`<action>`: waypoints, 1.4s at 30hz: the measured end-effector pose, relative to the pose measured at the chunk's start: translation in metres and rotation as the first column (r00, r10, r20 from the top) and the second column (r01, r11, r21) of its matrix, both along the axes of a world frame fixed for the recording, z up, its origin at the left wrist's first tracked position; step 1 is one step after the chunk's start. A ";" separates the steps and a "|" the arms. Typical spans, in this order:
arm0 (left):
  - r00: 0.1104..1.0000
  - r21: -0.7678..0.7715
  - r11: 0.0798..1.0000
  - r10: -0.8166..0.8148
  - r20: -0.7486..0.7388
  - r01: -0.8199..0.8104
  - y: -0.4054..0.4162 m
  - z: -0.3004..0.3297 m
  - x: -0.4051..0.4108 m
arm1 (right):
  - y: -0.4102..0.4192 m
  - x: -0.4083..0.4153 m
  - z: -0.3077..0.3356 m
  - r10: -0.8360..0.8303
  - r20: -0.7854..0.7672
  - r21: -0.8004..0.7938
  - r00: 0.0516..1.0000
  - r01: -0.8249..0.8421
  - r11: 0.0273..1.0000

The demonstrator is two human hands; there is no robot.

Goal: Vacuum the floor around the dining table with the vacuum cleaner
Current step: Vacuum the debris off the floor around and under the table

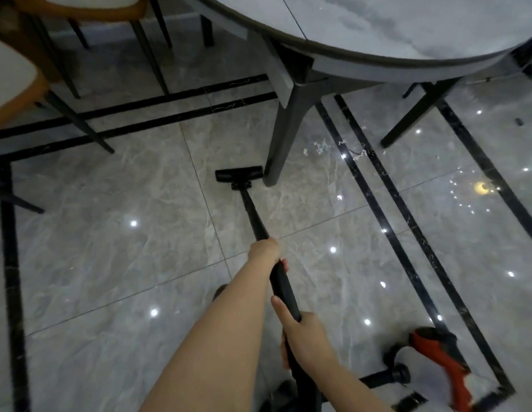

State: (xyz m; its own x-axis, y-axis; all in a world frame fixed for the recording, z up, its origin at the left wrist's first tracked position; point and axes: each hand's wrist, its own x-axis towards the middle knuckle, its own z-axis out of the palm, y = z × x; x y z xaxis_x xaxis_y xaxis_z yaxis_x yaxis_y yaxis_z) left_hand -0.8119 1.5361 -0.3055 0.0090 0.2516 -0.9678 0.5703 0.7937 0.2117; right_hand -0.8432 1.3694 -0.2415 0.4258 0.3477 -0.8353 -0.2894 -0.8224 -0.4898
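both hands, left hand (pixel 266 251) fwd & right hand (pixel 300 331) behind, grip the vacuum tube (pixel 281 281); nozzle (pixel 239 174) on floor (pixel 110 233) beside table leg (pixel 284 138); scraps (pixel 322 147) past the leg still unvacuumed, job looks partway

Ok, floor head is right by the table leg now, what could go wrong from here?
1. The floor head sits almost against the table leg; pushing on may knock it.
2. The white scraps lie beyond that leg and could be missed.
3. The red vacuum body and hose trail behind both hands, left and right, a possible snag.
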 end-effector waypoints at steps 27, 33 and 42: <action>0.933 -0.065 0.952 -0.276 0.233 0.298 -0.235 0.050 -0.029 | -0.210 -0.061 0.037 -0.283 0.214 -0.110 0.935 0.311 0.944; 0.915 0.018 0.969 -0.237 0.327 0.245 -0.218 0.053 -0.003 | -0.168 -0.029 0.019 -0.329 0.230 -0.025 0.916 0.344 0.939; 0.898 0.127 0.925 -0.378 0.226 0.358 -0.234 0.043 0.057 | -0.176 0.028 0.006 -0.442 0.142 0.033 0.886 0.443 0.896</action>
State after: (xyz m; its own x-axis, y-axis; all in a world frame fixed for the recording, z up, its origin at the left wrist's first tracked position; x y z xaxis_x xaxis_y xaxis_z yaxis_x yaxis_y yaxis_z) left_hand -0.7550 1.3021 -0.2629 0.3468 0.2613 -0.9008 0.7418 0.5114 0.4339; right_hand -0.8156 1.1930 -0.2358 0.6490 0.0949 -0.7548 -0.5510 -0.6255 -0.5524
